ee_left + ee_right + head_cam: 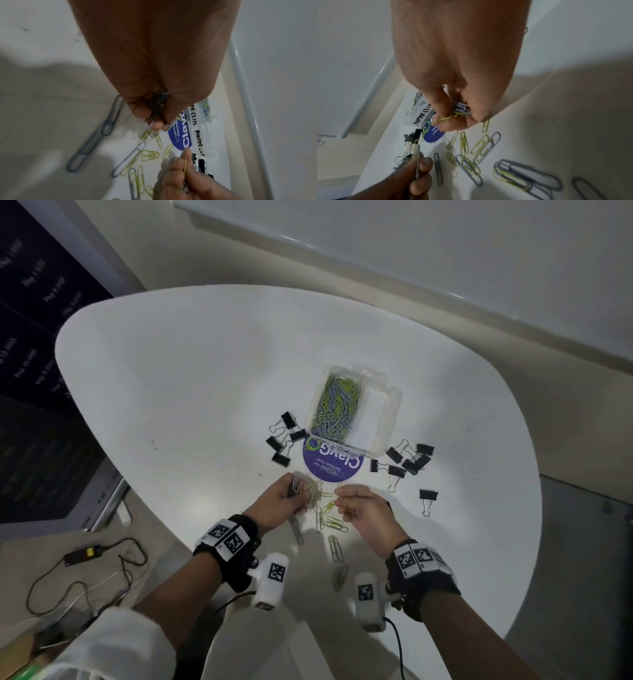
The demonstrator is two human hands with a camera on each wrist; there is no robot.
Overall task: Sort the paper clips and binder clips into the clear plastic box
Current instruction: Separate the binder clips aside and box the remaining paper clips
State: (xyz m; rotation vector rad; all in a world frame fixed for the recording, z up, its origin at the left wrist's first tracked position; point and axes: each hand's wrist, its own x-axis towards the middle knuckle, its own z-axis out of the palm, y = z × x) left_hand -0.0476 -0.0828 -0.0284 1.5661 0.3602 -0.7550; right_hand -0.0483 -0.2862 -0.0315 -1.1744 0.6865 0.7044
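Note:
A clear plastic box stands past my hands; its left compartment holds many green and grey paper clips, and its right compartment looks bare. My left hand grips a bunch of paper clips. My right hand pinches a few green and grey paper clips. Loose paper clips lie on the table between and below both hands. Black binder clips lie in two groups, one left of the box and one to its right.
The white rounded table carries a purple round sticker under the box's near edge. A lone binder clip lies right of my right hand. Cables and a small device lie on the floor at the left.

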